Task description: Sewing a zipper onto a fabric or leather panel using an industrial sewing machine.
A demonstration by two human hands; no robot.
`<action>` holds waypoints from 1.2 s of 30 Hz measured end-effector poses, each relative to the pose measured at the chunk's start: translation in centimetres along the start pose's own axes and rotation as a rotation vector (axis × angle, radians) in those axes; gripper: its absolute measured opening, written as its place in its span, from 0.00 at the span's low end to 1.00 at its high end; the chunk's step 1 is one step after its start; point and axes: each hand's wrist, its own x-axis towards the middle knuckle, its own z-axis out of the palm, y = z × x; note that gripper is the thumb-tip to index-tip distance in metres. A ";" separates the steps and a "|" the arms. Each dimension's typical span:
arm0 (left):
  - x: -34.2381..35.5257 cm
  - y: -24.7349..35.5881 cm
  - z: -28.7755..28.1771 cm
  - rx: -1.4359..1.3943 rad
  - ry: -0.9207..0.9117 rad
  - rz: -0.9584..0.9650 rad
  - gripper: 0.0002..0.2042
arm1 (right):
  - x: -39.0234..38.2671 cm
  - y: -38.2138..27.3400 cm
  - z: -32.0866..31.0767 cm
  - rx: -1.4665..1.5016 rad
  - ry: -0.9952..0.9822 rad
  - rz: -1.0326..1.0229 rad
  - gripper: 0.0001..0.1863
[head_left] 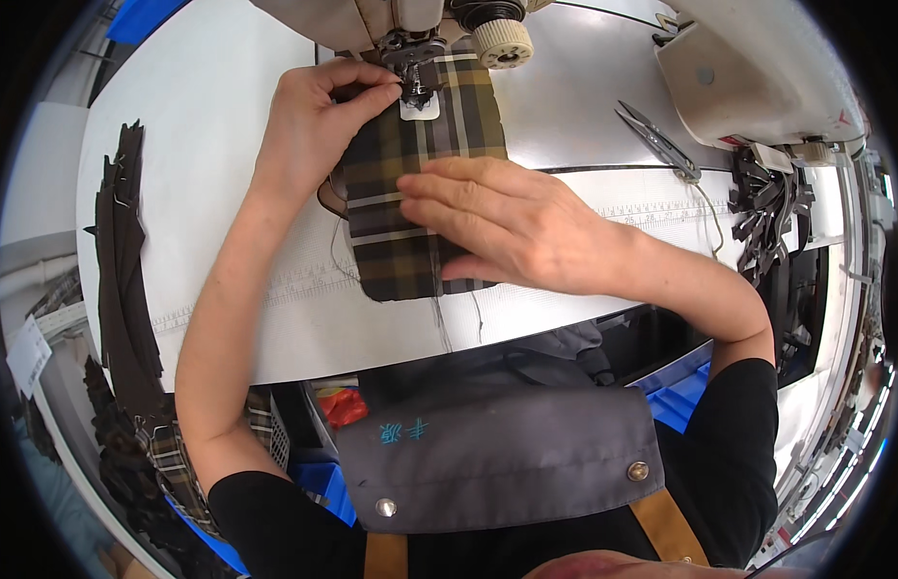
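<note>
A piece of dark plaid fabric [391,212] in brown, black and white lies under the sewing machine's presser foot [418,95]. My left hand [318,121] is at the foot's left side, thumb and forefinger pinched together. Whatever is between those fingertips is too small to make out. Across the fabric lies my right hand [507,224], its fingers stretched out flat and pointing left. Loose threads trail from the fabric's near edge. Part of a dark brown piece pokes out beneath the fabric on the left.
Thread snips [661,145] lie on the metal plate at the right, beside a bundle of dark strips [765,207]. Long dark fabric strips [121,251] hang over the table's left side. A ruler scale [632,210] runs across the white table. The machine's handwheel-like knob [502,43] overhangs the back.
</note>
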 end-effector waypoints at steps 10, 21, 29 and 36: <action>-0.1 -0.2 0.0 -0.107 -0.012 -0.025 0.09 | 0.1 1.0 1.6 -0.088 -0.101 0.099 0.24; -0.3 -0.6 0.2 -0.081 0.011 0.023 0.08 | 0.2 1.1 2.1 -0.227 -0.011 0.024 0.13; -1.7 -0.5 1.2 0.140 0.112 0.192 0.07 | 0.2 1.2 2.5 -0.194 0.051 0.030 0.12; -0.5 -0.5 0.3 -0.129 0.094 -0.014 0.06 | 0.3 1.3 2.5 -0.175 0.069 0.029 0.10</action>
